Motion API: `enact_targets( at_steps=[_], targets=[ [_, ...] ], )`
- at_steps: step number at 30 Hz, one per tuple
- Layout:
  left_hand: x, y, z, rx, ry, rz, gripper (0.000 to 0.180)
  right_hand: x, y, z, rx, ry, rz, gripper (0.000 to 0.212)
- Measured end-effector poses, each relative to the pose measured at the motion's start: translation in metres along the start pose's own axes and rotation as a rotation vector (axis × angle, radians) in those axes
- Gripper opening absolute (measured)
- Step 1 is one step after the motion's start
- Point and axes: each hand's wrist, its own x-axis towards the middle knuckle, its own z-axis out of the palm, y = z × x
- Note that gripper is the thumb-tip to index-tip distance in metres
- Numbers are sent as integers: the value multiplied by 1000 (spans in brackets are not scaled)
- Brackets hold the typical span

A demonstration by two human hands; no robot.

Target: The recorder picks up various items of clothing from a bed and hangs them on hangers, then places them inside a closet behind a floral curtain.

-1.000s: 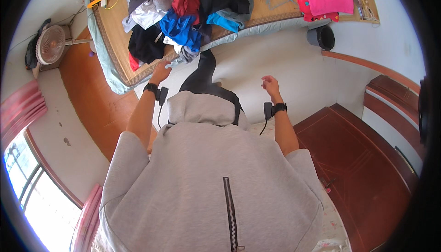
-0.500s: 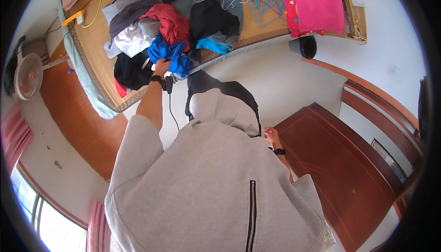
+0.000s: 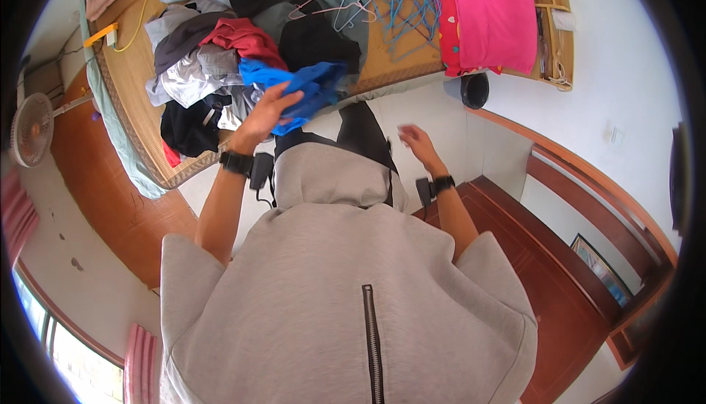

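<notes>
My left hand point(image 3: 263, 118) is closed on a bright blue garment point(image 3: 318, 89), lifted at the near edge of the bed and partly smeared by motion. I cannot make out what kind of garment it is. My right hand point(image 3: 419, 145) is raised to the right of my legs, its fingers loosely apart and holding nothing. Behind the blue cloth lies a heap of clothes: a dark red garment point(image 3: 239, 40), a white one point(image 3: 184, 80), a black one point(image 3: 187, 126) at the near left, and a larger black one point(image 3: 320, 40) to the right.
Blue hangers point(image 3: 412, 6) and pink hangers point(image 3: 353, 10) lie tangled on the bed mat point(image 3: 129, 98). A pink pillow point(image 3: 496, 25) rests at the right end. A black bin point(image 3: 475, 91) stands beside the bed, a fan point(image 3: 31, 130) at the left.
My left hand has drawn the blue garment off the heap, toward me and to the right. My right hand has risen from beside my hip toward the bed.
</notes>
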Motion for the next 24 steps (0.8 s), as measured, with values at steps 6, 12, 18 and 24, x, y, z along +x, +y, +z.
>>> enact_targets(
  at_steps=[6, 12, 18, 24],
  targets=[
    [-48, 91, 95, 131, -166, 275, 23, 107, -97, -12, -368, 35, -764, 43],
    [-36, 64, 88, -175, 660, 278, 28, 178, -151, -79, -274, -105, -475, 24],
    [-18, -2, 73, 187, 665, 95, 28, 182, -154, -86, 180, -436, -107, 30],
    [12, 5, 145, 302, 405, 18, 29, 197, -132, -36, -290, -593, -360, 92]
  ],
)
